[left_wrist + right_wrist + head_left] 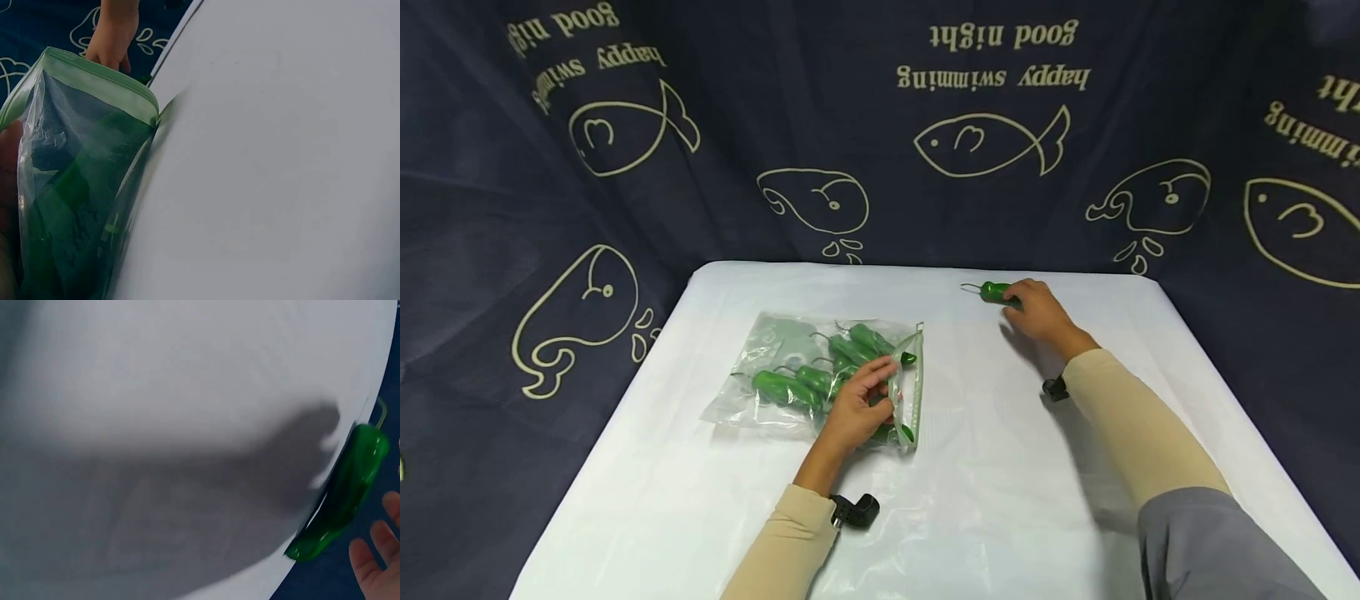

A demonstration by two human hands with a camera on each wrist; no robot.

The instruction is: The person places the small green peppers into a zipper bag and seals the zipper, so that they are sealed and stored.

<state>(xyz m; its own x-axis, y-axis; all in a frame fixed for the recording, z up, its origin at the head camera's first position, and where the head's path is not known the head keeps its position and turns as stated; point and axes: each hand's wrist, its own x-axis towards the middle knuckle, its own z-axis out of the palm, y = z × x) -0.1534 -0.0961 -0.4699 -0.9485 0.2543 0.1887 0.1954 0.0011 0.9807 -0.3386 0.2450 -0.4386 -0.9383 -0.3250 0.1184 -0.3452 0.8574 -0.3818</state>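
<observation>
A clear zip bag [756, 350] with a pale green zip edge lies on the white table, several green peppers [786, 389] inside it. My left hand [857, 408] holds the bag near its mouth, which gapes toward the right. In the left wrist view the green zip band [103, 81] stands raised, and part of my hand shows at the bag's left side. Near the table's far edge lies a single green pepper [347, 487], its thin stem pointing left in the head view. My right hand [1037, 312] reaches over its right end, fingers spread and slightly bent beside it.
The white table [1000, 500] runs up to a dark blue cloth [865, 100] printed with fish, whales and lettering. Small black wrist cameras [857, 510] sit on both wrists. White table surface lies between the bag and the single pepper.
</observation>
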